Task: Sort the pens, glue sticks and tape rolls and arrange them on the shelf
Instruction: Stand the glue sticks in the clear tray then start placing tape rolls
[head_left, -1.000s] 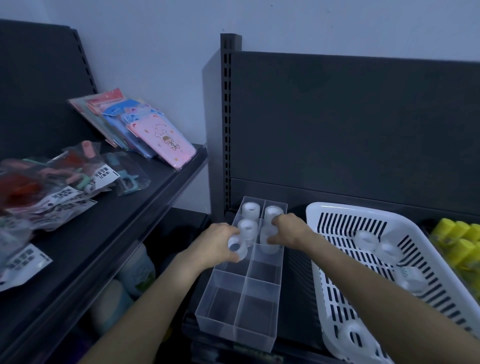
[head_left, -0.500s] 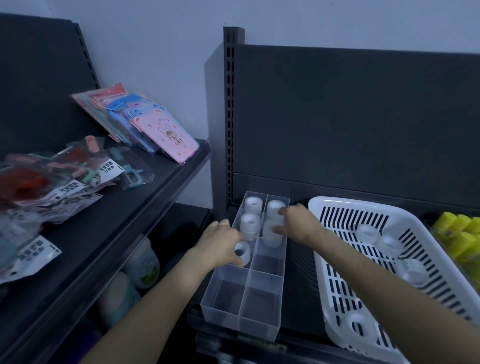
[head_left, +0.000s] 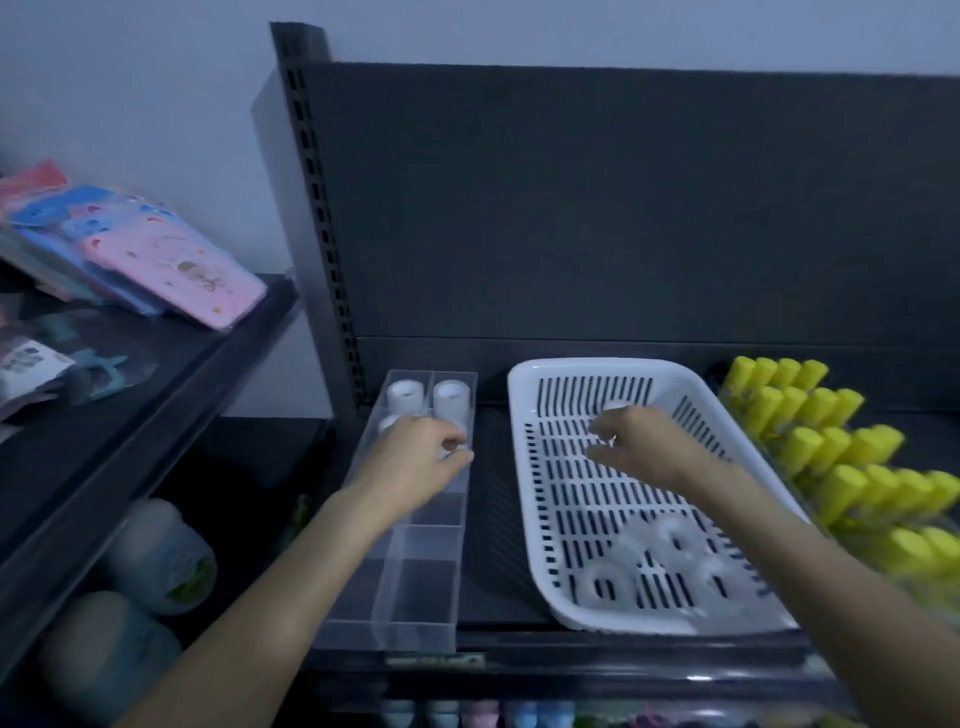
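Your left hand (head_left: 415, 457) reaches into the clear divided organizer (head_left: 415, 597), knuckles up and fingers curled. The fingertips pinch a small white tape roll (head_left: 456, 448) over the second compartment back on the right side.

Your right hand (head_left: 644, 447) hangs over the back half of the white slotted basket (head_left: 519, 467), fingers bent downward with the thumb and forefinger a little apart. A pale spot shows at those fingertips, but motion blur hides whether you are gripping anything.

The organizer lies lengthwise on the dark shelf (head_left: 493, 545), just left of the basket. Its two rearmost compartments each hold upright white rolls (head_left: 405, 397), and another roll sits partly hidden beneath your left hand.

Inside the basket, several translucent tape rings (head_left: 608, 587) lie flat and blurred near the front edge. One more ring peeks out just beyond your right hand.

Right of the basket, rows of yellow glue sticks (head_left: 826, 447) lean packed together, touching one another.
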